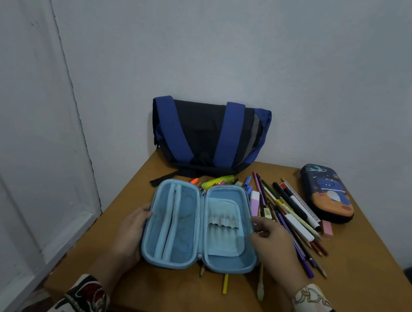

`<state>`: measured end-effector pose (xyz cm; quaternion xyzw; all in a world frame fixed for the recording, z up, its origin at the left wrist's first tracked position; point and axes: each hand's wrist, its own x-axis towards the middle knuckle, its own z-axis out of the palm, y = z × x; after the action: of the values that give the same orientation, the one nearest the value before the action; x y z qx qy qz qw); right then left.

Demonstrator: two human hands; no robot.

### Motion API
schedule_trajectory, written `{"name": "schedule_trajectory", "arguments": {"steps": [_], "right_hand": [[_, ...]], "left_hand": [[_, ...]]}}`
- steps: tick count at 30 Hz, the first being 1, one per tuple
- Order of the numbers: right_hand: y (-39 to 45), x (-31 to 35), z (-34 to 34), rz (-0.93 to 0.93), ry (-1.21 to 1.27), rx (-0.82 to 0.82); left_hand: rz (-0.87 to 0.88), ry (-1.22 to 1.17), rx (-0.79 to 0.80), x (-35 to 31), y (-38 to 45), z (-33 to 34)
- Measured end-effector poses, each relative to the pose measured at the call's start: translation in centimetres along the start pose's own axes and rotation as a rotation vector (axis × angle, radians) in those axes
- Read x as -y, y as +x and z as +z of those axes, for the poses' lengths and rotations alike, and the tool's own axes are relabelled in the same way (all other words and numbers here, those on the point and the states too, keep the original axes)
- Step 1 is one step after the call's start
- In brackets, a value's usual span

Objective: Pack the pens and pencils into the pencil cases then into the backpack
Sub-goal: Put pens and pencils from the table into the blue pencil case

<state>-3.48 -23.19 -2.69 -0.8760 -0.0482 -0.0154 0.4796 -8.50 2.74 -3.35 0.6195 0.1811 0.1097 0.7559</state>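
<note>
Wooden table (179, 302) against grey wall: light blue pencil case (201, 226) lies open and unfilled, left hand (132, 235) gripping its edge, right hand (271, 241) fingers loosely curled beside it, pens and pencils (289, 215) loose, dinosaur pencil case (328, 194) zipped, backpack (208, 135) unpacked.

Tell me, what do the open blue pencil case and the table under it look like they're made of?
The open blue pencil case looks like a moulded foam shell lined with matte fabric: stiff rounded rims, a mesh pocket on its left half and elastic loops on its right. The table looks like wood or wood-look laminate, smooth with a dull sheen; which one I cannot tell.
</note>
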Motion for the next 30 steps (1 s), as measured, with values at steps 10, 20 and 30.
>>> {"name": "schedule_trajectory", "arguments": {"steps": [10,20,30], "right_hand": [[0.0,0.2,-0.2,-0.034,-0.083,-0.042],[-0.1,1.0,0.3,-0.059,-0.235,-0.081],[0.4,2.7,1.3,-0.19,-0.299,-0.135]], "left_hand": [[0.078,0.246,0.058,0.0,0.3,0.2],[0.207,0.471,0.095,0.8,1.4,0.1],[0.2,0.448,0.02,1.6,0.9,0.7]]}}
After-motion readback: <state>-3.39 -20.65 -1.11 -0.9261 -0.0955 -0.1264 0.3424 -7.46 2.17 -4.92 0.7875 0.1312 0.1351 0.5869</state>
